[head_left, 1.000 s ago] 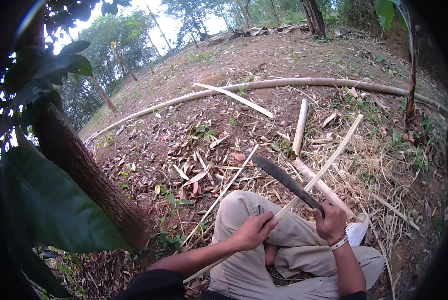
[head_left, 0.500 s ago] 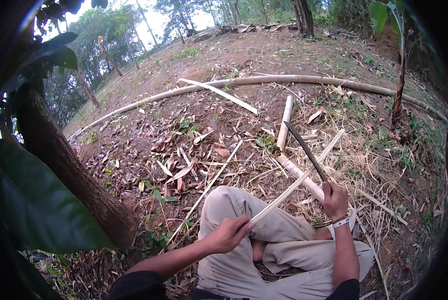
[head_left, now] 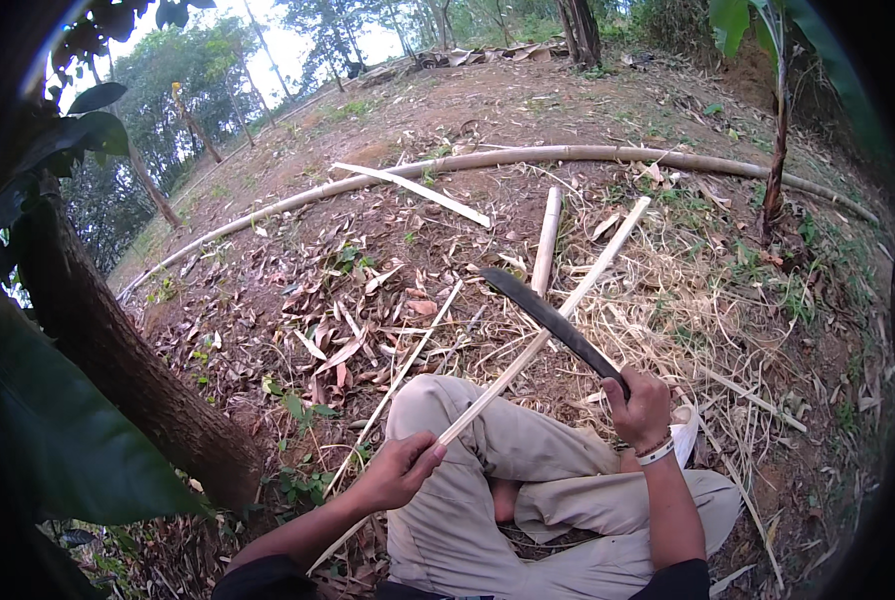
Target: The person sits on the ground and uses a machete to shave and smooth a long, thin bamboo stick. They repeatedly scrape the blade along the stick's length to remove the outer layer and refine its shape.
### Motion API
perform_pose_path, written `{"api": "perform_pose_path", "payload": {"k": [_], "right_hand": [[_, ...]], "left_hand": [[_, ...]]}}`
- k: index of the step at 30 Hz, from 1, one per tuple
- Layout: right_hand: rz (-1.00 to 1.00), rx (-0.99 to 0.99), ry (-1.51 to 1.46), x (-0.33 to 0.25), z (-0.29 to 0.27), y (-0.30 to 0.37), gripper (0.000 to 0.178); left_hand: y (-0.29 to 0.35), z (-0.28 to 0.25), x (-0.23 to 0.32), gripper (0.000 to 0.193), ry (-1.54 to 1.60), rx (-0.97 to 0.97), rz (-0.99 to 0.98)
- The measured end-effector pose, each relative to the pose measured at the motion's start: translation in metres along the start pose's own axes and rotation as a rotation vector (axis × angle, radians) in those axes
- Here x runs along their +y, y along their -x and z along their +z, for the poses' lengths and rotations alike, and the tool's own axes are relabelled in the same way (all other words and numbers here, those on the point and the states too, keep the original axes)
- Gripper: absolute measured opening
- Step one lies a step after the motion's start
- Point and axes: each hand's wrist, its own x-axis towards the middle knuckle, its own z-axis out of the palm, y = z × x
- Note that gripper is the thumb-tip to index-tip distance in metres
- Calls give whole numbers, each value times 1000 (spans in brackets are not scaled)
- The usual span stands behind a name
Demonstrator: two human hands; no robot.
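Observation:
My left hand (head_left: pixel 402 472) is closed on the lower end of a pale split bamboo strip (head_left: pixel 503 383). From there the strip slants up and away to the right, past my bent knee. Gripped in my right hand (head_left: pixel 639 410) is a dark curved machete (head_left: pixel 558 322), its handle mostly covered by my fingers. The blade points up and to the left and crosses over the strip at its middle; whether it presses on the strip I cannot tell. Beyond the blade, a short bamboo piece (head_left: pixel 547 238) lies on the ground.
A long bamboo pole (head_left: pixel 558 154) curves across the ground farther off. Another split strip (head_left: pixel 413 193) rests against it. Thin shavings (head_left: pixel 698 310) lie at the right, dry leaves (head_left: pixel 338 345) at the left. A tree trunk (head_left: pixel 138 370) and a large leaf (head_left: pixel 78 430) stand close on my left.
The machete has swung left, its blade now showing broadside across the strip. The strip has tilted more steeply away from me. Both hands keep their hold, and the whole view has shifted slightly.

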Motion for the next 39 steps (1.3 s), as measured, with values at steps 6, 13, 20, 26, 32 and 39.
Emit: {"api": "perform_pose_path", "payload": {"k": [6,13,20,26,32,39], "right_hand": [[-119,8,-86,-15,4,5,53],[-125,58,-48,-6,5,10,55],[115,44,12,24,-3,-2,55],[237,19,-22,33,-9,-6,57],[-148,94,-62,-1,5,11,54],[323,107,-101,74,-14,-24,65]], "left_hand": [[-4,2,-2,26,-31,158,1],[-11,5,0,26,-73,168,4],[2,5,-2,25,-153,93,-30],[15,6,-8,25,-129,47,-45],[31,13,-22,25,-108,38,-35],[59,8,-45,29,183,15,-239]]}}
